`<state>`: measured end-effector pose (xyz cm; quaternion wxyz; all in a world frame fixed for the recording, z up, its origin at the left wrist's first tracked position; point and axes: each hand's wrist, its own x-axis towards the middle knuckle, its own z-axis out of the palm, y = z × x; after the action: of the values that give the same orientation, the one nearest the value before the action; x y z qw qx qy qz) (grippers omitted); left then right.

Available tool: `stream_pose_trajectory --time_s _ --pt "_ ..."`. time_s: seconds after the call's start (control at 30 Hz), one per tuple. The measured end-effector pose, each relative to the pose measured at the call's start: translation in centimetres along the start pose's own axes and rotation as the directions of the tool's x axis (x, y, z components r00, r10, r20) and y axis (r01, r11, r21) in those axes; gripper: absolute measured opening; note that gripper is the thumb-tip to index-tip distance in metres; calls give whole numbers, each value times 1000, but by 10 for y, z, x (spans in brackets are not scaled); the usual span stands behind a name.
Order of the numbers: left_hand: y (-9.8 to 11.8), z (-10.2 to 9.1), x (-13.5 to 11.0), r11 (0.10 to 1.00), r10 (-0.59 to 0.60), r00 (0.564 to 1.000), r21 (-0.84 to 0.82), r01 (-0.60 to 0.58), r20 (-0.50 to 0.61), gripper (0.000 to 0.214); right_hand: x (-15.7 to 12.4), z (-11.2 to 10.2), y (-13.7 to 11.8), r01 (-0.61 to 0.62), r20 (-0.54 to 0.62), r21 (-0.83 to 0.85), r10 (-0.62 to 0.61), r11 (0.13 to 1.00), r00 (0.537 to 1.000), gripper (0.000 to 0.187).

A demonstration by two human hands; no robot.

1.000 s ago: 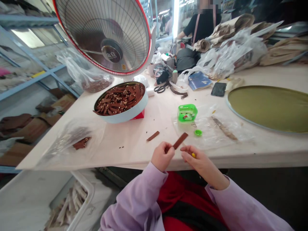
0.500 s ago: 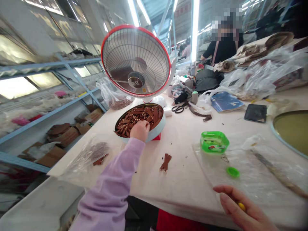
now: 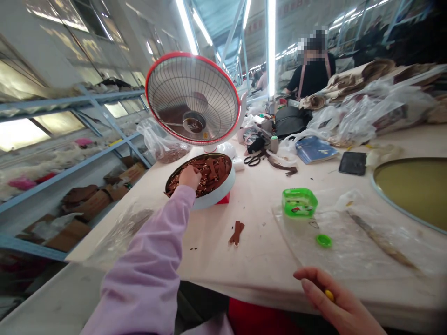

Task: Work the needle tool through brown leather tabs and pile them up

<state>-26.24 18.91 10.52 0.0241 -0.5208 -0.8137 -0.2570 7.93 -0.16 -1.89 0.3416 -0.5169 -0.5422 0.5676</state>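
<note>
My left hand (image 3: pixel 190 177) reaches into a round tin (image 3: pixel 213 195) heaped with brown leather tabs (image 3: pixel 218 168) that have small metal rings. Its fingers are bent and pinched together at the pile; their tips are hidden, so I cannot tell what is between them. Two brown tabs lie crossed as a pair (image 3: pixel 236 232) on the table, in front of the tin. Near the table's front edge, my right hand (image 3: pixel 331 298) is curled round a thin tool whose yellow end (image 3: pixel 329 295) shows between the fingers; the rest of it is hidden.
Behind the tin stands a red-rimmed fan-shaped heater (image 3: pixel 193 100). A green box (image 3: pixel 299 203), a green lid (image 3: pixel 323 240) and a worn blade-like strip (image 3: pixel 382 239) lie on clear plastic at right. Black scissors (image 3: pixel 254 160) and a blue book (image 3: pixel 316 150) are farther back.
My left hand has shifted leftward and farther back over the leather tabs in the tin. My right hand keeps its grip near the table edge. The whole view has shifted slightly.
</note>
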Motion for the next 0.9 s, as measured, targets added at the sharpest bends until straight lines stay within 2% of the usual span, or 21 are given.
stream_pose_trajectory --time_s 0.07,0.13,0.17,0.2,0.23,0.27,0.33,0.37,0.4,0.43,0.5,0.6,0.67,0.77,0.9 --pt "1 -21 -29 998 4 1000 -66 -5 -21 11 -6 4 -3 31 -29 23 -30 999 999 31" --pt "9 -31 -72 981 20 1000 -195 -17 15 15 -9 6 -9 56 -22 29 -56 998 998 32" --pt "16 -31 -97 958 39 997 -287 -20 59 16 -11 6 -13 70 -12 29 -69 997 998 32" --pt "24 -28 -126 852 54 985 -522 40 163 16 -13 6 -18 84 6 31 -85 996 996 32" --pt "34 -24 -155 707 96 955 -695 134 282 17 -15 5 -23 107 -19 44 -106 993 994 34" --pt "44 -18 -185 575 148 904 -778 252 402 19 -18 3 -28 143 -46 74 -139 987 989 35" --pt "63 -8 -240 397 263 783 -803 445 564 21 -25 0 -36 221 -99 131 -209 966 973 37" --pt "72 -4 -264 353 308 729 -784 510 612 21 -28 -2 -38 231 -104 132 -219 964 970 34" --pt "80 -1 -283 331 333 692 -766 551 641 22 -33 -4 -38 246 -137 111 -230 963 964 30" --pt "86 1 -299 325 340 674 -754 571 656 22 -37 -6 -38 257 -155 78 -243 963 958 26" --pt "93 4 -320 337 326 674 -747 572 663 22 -44 -11 -35 278 -173 0 -273 961 946 21" --pt "95 6 -332 363 341 696 -771 523 632 18 -52 -21 -27 273 -153 -24 -273 962 950 21" --pt "92 8 -334 377 392 689 -789 484 610 19 -53 -26 -22 208 -109 53 -201 977 973 26" --pt "87 13 -334 393 426 674 -794 463 604 21 -55 -28 -17 71 22 243 -78 967 997 30" --pt "82 18 -333 305 420 675 -795 525 607 31 -59 -24 -17 -32 165 411 -39 911 985 31"
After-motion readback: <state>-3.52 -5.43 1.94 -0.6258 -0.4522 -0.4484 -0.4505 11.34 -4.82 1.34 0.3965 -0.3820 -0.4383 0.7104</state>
